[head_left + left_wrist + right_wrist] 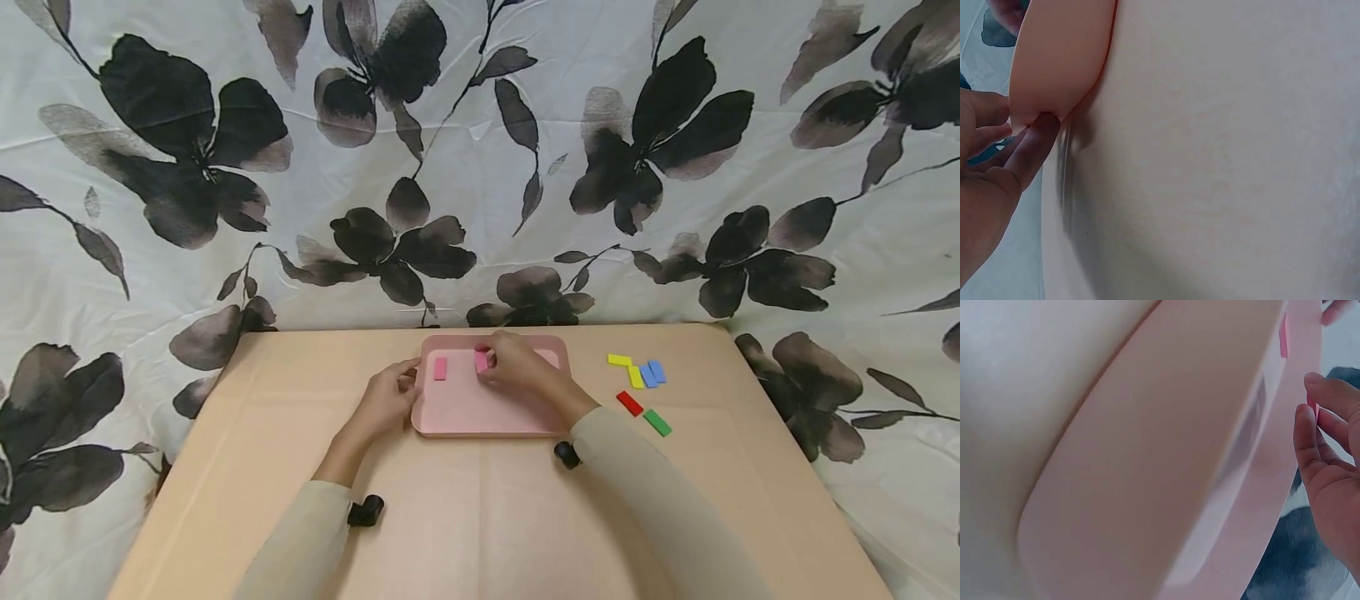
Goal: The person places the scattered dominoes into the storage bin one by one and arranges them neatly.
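Observation:
A pink rectangular tray (480, 417) lies on the table at its far side. My left hand (388, 398) holds the tray's left side in the head view; in the left wrist view its fingertips (1044, 134) grip the tray's wall near a corner. One small pink rectangular block (440, 368) lies upright in the tray's left part. Over the tray's upper middle, my right hand (517, 364) pinches a second pink block (481, 362) between thumb and fingers. Its fingers partly hide that block, which also shows in the right wrist view.
Right of the tray lie small blocks: two yellow ones (619, 360), two blue ones (656, 372), a red one (629, 403) and a green one (657, 422). The table (480, 517) has a light tan cover. A floral cloth (525, 250) hangs behind it.

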The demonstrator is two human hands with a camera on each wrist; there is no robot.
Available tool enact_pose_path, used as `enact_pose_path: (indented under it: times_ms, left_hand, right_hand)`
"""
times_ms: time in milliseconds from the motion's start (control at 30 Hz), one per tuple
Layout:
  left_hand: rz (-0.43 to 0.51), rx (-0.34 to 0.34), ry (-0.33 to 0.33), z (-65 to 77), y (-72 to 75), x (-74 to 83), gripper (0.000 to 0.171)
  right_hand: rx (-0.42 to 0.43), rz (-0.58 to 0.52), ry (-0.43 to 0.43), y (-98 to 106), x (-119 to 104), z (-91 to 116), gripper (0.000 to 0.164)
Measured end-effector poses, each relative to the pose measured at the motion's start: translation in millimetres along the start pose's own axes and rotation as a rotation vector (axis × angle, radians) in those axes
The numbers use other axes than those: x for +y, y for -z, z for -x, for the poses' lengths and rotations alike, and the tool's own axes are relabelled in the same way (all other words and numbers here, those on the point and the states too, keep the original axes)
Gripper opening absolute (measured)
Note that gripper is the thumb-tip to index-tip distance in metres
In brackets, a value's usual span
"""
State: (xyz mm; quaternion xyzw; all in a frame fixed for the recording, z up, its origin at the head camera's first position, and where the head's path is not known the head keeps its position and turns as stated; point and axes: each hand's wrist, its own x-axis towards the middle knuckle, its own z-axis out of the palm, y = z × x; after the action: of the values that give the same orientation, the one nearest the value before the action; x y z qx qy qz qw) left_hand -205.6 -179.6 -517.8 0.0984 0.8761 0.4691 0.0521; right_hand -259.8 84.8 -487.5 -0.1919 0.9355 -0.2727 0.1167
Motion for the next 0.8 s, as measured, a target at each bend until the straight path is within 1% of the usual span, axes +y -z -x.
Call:
enact_pose_path:
  times_ms: [133, 267, 367, 500, 733, 800]
  left_hand:
    - [0.009, -0.001, 0.0, 0.5, -0.1, -0.5, 0.054]
    - [0.007, 0.0, 0.001, 0.1, 0.3, -0.6, 0.053]
    - [0.011, -0.001, 0.003, -0.2, 0.9, 0.1, 0.053]
    - [0.01, -0.008, 0.008, -0.5, 1.6, 0.6, 0.054]
    - [0.001, -0.015, 0.01, -0.6, 1.9, -0.2, 0.054]
    - [-0.002, -0.015, 0.008, -0.7, 1.8, -0.4, 0.054]
  right_hand:
    - [-0.023, -0.014, -0.002, -10, -6, -9, 0.044]
    - [-0.063, -0.057, 0.004, -18, -10, -15, 0.043]
    - [-0.076, -0.069, 0.013, -22, -12, -19, 0.037]
    - [-0.07, -0.064, 0.038, -28, -12, -26, 0.029]
    - [-0.058, -0.058, 0.022, -36, -13, -34, 0.033]
    - [-0.051, -0.056, 0.034, -37, -13, -36, 0.033]
